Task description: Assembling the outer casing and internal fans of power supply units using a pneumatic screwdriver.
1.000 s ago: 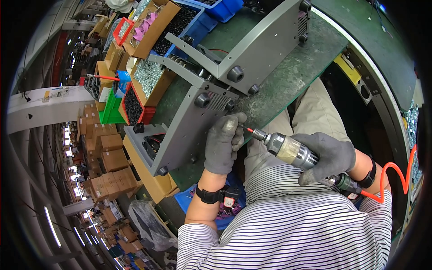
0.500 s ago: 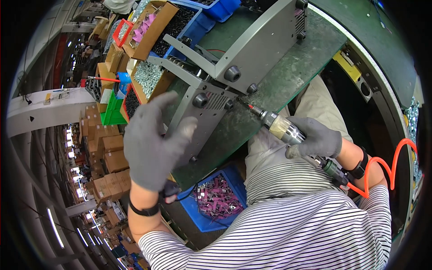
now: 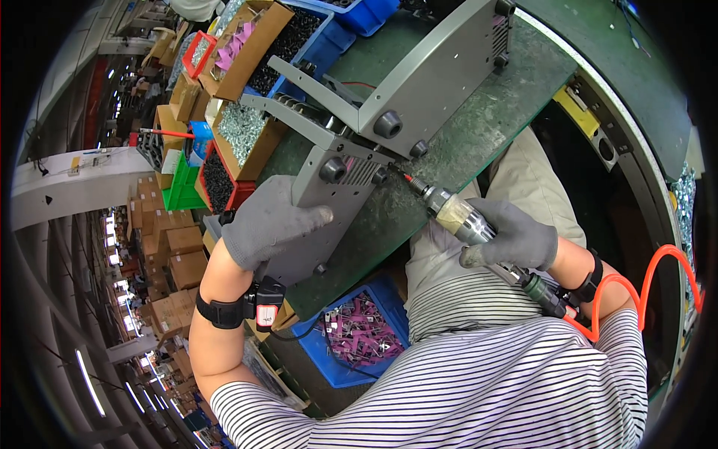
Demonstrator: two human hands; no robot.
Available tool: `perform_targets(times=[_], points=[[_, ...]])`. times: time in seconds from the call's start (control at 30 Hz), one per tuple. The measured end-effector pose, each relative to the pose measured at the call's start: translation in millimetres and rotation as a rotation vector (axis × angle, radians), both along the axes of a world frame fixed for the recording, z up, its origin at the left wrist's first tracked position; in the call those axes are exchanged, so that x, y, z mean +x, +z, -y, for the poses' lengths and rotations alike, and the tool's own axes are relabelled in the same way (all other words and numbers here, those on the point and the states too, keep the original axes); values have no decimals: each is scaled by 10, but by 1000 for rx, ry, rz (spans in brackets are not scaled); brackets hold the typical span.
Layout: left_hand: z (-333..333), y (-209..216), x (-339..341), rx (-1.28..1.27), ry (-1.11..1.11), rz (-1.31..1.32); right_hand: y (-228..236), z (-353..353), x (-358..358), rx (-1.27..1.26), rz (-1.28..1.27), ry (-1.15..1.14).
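Note:
My gloved right hand [image 3: 516, 233] is wrapped around a pneumatic screwdriver [image 3: 458, 217] with an orange coiled air hose [image 3: 662, 258]. Its bit points up and left, close to a black rubber foot [image 3: 380, 176] on the nearer grey metal housing [image 3: 310, 243]; whether it touches is hard to tell. My gloved left hand [image 3: 273, 223] grips the left edge of that housing, thumb across the face and fingers hidden behind. Another black rubber foot [image 3: 333, 170] sits beside vent slots. A second grey metal housing [image 3: 434, 82] stands right behind it, with similar feet.
On the green bench [image 3: 479, 123], a cardboard box of screws [image 3: 243, 131], a red bin of black parts [image 3: 218, 182], a green bin [image 3: 183, 187] and a blue bin [image 3: 336, 37] crowd the far left. Below the bench edge stands a blue crate [image 3: 318, 359] of pink-purple parts.
My left hand has come down from in front of the nearer housing and taken hold of its left edge. The screwdriver has shifted slightly left with my right hand, its bit nearer the rubber foot.

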State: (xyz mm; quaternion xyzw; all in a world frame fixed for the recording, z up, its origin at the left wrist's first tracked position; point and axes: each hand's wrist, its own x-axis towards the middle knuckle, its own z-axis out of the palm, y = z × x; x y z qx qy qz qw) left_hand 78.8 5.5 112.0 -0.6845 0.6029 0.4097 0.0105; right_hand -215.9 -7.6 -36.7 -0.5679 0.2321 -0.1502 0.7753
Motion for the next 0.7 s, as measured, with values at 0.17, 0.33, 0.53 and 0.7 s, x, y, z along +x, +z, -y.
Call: perform_targets(times=[0.17, 0.33, 0.53, 0.7], points=[[13, 8, 8, 15, -10, 9, 37, 9, 13, 9, -26, 1], [9, -34, 115, 46, -21, 41, 43, 9, 35, 148, -13, 17], [-3, -129, 218, -113, -142, 123, -2, -10, 62, 19, -17, -61], [39, -52, 196, 80, -96, 69, -17, 12, 90, -106, -46, -31]])
